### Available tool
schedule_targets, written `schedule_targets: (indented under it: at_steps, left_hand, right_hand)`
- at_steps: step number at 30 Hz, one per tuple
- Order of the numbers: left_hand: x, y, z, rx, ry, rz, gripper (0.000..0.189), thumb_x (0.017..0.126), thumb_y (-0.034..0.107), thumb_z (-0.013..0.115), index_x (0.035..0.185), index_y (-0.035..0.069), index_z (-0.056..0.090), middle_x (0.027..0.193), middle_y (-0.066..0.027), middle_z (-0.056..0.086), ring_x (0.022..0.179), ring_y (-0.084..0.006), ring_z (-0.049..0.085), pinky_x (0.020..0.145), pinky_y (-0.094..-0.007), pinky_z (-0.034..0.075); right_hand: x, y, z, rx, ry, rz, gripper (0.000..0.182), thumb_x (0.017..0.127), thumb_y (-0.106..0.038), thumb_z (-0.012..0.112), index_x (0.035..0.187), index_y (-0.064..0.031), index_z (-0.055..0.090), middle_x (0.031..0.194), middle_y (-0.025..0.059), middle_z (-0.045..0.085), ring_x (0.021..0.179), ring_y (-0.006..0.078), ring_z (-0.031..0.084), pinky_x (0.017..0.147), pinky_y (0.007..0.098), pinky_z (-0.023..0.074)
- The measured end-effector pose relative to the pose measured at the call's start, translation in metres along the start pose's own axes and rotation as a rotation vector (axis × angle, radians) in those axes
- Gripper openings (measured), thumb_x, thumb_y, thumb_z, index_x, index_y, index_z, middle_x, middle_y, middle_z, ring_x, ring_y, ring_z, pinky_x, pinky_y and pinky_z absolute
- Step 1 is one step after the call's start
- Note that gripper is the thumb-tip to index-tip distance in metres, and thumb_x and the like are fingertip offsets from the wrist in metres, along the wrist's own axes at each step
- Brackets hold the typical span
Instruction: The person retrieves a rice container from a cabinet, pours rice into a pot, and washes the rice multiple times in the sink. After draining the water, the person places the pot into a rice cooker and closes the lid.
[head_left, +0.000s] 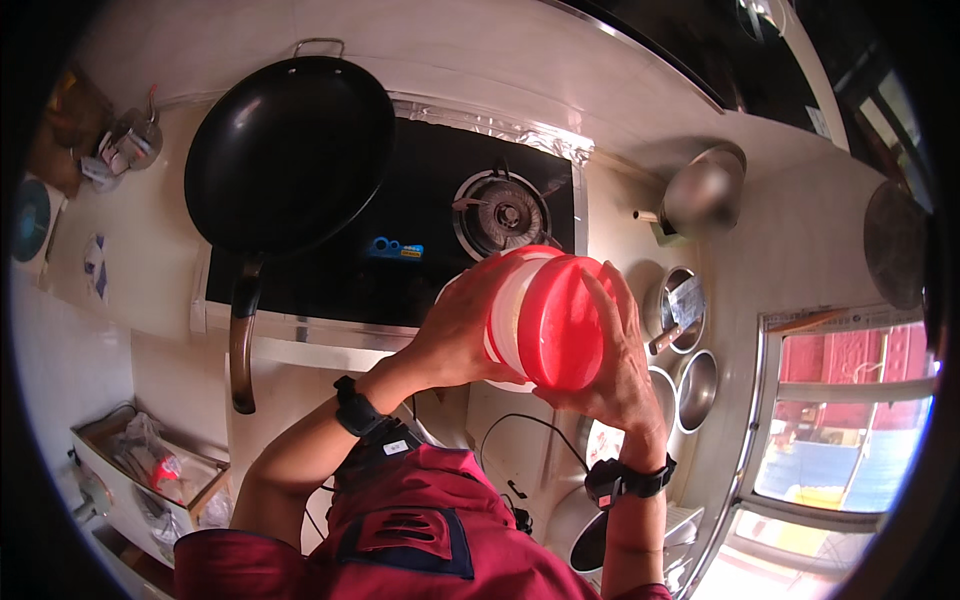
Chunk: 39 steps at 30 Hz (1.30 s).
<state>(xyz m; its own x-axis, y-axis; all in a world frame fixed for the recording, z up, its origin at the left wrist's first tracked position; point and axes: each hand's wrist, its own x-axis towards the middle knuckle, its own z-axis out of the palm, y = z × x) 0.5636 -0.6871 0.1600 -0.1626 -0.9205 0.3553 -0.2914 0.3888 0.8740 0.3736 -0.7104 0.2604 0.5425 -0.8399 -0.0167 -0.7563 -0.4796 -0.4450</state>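
Observation:
Both hands are around a round plastic container (512, 319) with a pale, translucent side and a red lid (564, 322). It is tipped sideways above the front right of the black gas cooktop (427, 191). My left hand (457, 330) grips the container's side. Across the lid, my right hand (619, 356) spreads its fingers and holds on to its rim. What is inside the container cannot be made out. Just beyond it lies a bare gas burner (510, 215) with its metal pan supports. A large black wok (289, 154) sits over the cooktop's left side, its long handle (244, 337) toward me.
On the right counter stand a metal bowl (697, 390), another bowl with a wooden-handled knife (664, 339) across it, and a leaning pan (705, 187). A window (840, 420) is at far right. An open drawer (139, 484) juts out at lower left. A black cable (536, 420) crosses near me.

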Motion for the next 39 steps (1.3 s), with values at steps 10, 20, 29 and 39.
schedule_targets:
  at_steps: [10, 20, 29, 39]
  left_hand:
    - [-0.008, -0.005, 0.001, 0.056, 0.075, 0.037, 0.12, 0.05, 0.038, 0.087, 0.139, -0.001, 0.017, 0.137, -0.0195, 0.037, 0.125, -0.0351, 0.038, 0.105, -0.0436, 0.031]
    - [-0.012, -0.004, 0.001, 0.04, 0.078, 0.009, 0.12, 0.05, 0.039, 0.086, 0.141, 0.006, 0.015, 0.14, -0.0169, 0.033, 0.13, -0.0332, 0.031, 0.106, -0.0446, 0.027]
    - [-0.009, 0.0, -0.002, 0.037, 0.034, -0.012, 0.12, 0.053, 0.047, 0.083, 0.141, 0.004, 0.014, 0.141, -0.0185, 0.031, 0.13, -0.0354, 0.031, 0.107, -0.0448, 0.028]
    - [-0.01, -0.002, 0.002, 0.046, 0.025, -0.024, 0.118, 0.051, 0.043, 0.085, 0.14, 0.004, 0.017, 0.14, -0.0154, 0.033, 0.131, -0.0311, 0.031, 0.106, -0.0444, 0.027]
  right_hand:
    - [0.015, -0.028, 0.014, -0.299, -0.016, 0.103, 0.111, 0.045, -0.04, 0.086, 0.138, -0.0119, 0.032, 0.132, 0.0248, 0.033, 0.121, 0.042, 0.038, 0.097, 0.0511, 0.0365]
    - [0.024, -0.031, -0.003, -0.346, -0.117, -0.091, 0.115, 0.043, -0.041, 0.087, 0.14, -0.015, 0.031, 0.134, 0.0206, 0.036, 0.116, 0.0383, 0.046, 0.095, 0.0471, 0.0422]
    - [0.026, -0.043, 0.014, -0.482, -0.13, 0.191, 0.105, 0.053, -0.045, 0.082, 0.14, -0.0171, 0.031, 0.132, 0.0224, 0.037, 0.112, 0.0387, 0.05, 0.085, 0.0471, 0.0471]
    - [0.034, -0.027, -0.008, -0.449, -0.214, 0.057, 0.098, 0.063, -0.056, 0.072, 0.143, -0.022, 0.027, 0.136, 0.0289, 0.035, 0.104, 0.0431, 0.055, 0.085, 0.0486, 0.0454]
